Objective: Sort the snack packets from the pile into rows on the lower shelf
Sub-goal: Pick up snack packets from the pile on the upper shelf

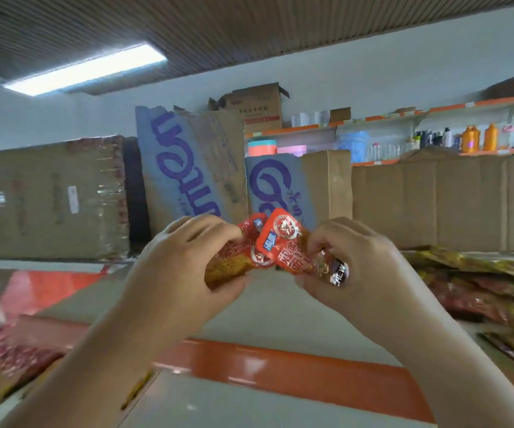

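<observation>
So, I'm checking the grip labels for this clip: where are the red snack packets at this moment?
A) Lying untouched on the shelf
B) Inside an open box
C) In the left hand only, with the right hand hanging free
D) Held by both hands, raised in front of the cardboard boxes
D: the left hand and the right hand both curl their fingers round the red snack packets, held up in front of the cardboard boxes.

A pale shelf (280, 313) with an orange front strip (280, 369) carries brown cardboard boxes (52, 196) standing along its back, two of them printed blue (188, 168). A loose pile of snack packets (481, 282) lies at its right end. Blurred red packets (5, 356) lie at the lower left.
</observation>
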The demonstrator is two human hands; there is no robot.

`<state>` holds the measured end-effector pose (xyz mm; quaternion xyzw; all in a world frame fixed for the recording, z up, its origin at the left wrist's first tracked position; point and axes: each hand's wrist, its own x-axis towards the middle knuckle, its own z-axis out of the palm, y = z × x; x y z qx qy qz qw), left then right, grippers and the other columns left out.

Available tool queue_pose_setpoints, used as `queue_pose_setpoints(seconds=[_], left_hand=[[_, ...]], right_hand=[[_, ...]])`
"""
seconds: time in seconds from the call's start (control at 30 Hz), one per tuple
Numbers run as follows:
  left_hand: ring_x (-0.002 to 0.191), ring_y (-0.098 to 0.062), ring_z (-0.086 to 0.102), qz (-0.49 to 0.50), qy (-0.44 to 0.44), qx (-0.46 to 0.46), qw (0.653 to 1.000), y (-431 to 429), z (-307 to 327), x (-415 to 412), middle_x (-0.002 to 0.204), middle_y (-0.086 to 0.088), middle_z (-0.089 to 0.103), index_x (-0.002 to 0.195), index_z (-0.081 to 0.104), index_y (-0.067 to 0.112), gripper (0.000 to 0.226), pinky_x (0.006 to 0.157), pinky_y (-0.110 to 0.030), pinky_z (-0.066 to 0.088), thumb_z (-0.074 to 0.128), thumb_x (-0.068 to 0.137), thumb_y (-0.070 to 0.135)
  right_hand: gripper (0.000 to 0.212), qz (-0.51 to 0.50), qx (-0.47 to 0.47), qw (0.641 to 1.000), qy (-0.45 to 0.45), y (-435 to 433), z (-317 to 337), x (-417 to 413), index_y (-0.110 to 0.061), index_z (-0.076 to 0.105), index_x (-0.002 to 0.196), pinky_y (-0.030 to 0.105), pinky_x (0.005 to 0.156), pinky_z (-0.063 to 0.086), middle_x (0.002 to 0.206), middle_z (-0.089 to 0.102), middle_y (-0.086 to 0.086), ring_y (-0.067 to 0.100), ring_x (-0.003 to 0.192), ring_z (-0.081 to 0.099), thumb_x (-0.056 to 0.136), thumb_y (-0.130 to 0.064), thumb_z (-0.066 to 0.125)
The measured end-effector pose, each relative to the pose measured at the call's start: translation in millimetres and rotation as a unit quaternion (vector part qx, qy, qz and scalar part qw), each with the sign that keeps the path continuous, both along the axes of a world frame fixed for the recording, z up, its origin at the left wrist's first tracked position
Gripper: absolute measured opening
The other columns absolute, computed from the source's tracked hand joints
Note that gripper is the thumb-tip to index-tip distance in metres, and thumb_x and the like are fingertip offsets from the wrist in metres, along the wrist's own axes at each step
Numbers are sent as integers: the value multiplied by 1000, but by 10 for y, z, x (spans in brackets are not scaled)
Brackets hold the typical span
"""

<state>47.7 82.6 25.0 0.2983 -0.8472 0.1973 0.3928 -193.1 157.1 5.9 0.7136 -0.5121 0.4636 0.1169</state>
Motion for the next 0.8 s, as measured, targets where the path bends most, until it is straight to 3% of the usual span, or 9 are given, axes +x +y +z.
queue_pose_setpoints(seconds=[0.13, 0.33, 0.57, 0.7, 0.8], left_hand=[[102, -16, 60, 45, 52, 1, 998, 46, -97, 556, 112, 12, 64, 112, 66, 25, 46, 85, -31, 50, 68, 78, 56], [102, -11, 59, 98, 108, 5, 989, 57, -225, 1657, 114, 13, 64, 114, 66, 28, 48, 85, -18, 41, 68, 76, 56], [96, -1, 53, 151, 141, 17, 978, -55, -419, 3126, 111, 21, 60, 117, 64, 31, 49, 82, -8, 36, 69, 77, 59], [100, -12, 64, 184, 167, 50, 967, -64, -561, 3997, 113, 15, 65, 117, 66, 31, 49, 82, -28, 50, 78, 75, 53], [100, -14, 63, 213, 178, 77, 958, -64, -619, 4543, 114, 15, 64, 119, 66, 32, 50, 80, -29, 49, 85, 76, 50]], right_hand=[[31, 26, -9, 1000, -6, -221, -36, 468, -33, 58, 88, 11, 72, 38, 91, 55, -19, 0, 85, 54, 71, -40, 84], [34, 82, -16, 996, -24, -525, -24, 1536, -40, 53, 92, 18, 72, 45, 99, 57, -20, 3, 89, 58, 69, -44, 79], [40, 125, 3, 992, -24, -923, -124, 3021, -39, 53, 94, 13, 70, 44, 102, 55, -21, 0, 90, 59, 73, -29, 86], [39, 176, 5, 984, -27, -1156, -209, 3925, -33, 55, 93, 17, 74, 47, 100, 56, -16, 5, 85, 60, 71, -24, 86], [40, 207, 9, 978, -32, -1288, -266, 4455, -37, 53, 93, 12, 74, 44, 101, 56, -17, 5, 89, 58, 72, -24, 85]])
